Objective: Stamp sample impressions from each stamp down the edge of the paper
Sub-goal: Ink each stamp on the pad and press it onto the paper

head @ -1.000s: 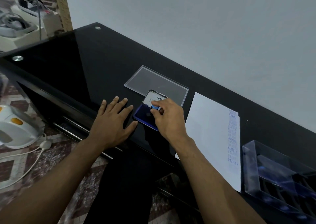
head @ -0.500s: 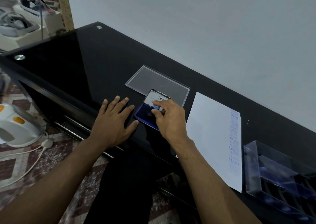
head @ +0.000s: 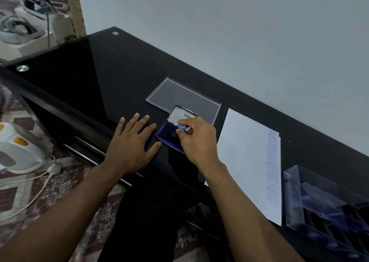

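While your view has crept nearer since a second ago, the desk (head: pixel 123 77) stock reads unchanged. Paper (head: pixel 245 161): right, impressions down its far-right edge. Ink pad (head: pixel 166 135): centre, lid up. Left hand (head: pixel 131 143): flat, fingers spread, steadying beside it. Right hand (head: pixel 196 139): pinching the blue stamp (head: pixel 181 127), now tipped up off the pad; inking looks finished.

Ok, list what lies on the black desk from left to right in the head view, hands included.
Left hand flat on the desk → blue ink pad with the right hand pinching a blue-knobbed stamp over it → white paper with blue impressions down its right edge → clear stamp case.
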Tool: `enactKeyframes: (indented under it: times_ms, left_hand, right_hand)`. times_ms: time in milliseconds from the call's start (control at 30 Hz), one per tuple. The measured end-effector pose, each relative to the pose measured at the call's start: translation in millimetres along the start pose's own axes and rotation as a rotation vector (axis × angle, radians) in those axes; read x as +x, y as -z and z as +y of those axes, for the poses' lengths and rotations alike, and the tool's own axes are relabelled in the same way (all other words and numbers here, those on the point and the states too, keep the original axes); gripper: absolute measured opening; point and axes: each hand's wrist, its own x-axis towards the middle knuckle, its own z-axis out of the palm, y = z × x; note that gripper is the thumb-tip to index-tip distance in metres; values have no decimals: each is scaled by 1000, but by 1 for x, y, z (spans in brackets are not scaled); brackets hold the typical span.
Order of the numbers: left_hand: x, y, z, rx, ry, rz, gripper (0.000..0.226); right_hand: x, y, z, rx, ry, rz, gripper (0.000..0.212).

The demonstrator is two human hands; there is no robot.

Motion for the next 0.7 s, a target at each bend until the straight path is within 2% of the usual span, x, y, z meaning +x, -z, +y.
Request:
enactKeyframes:
  times_ms: [467,700]
  left_hand:
    - [0,3,1,-23,-3,-10,78]
    - [6,13,10,-107,-4,-18,84]
  right_hand:
    - [-1,-2,3,17,14,16,28]
    - [-15,16,12,129,27,151,27]
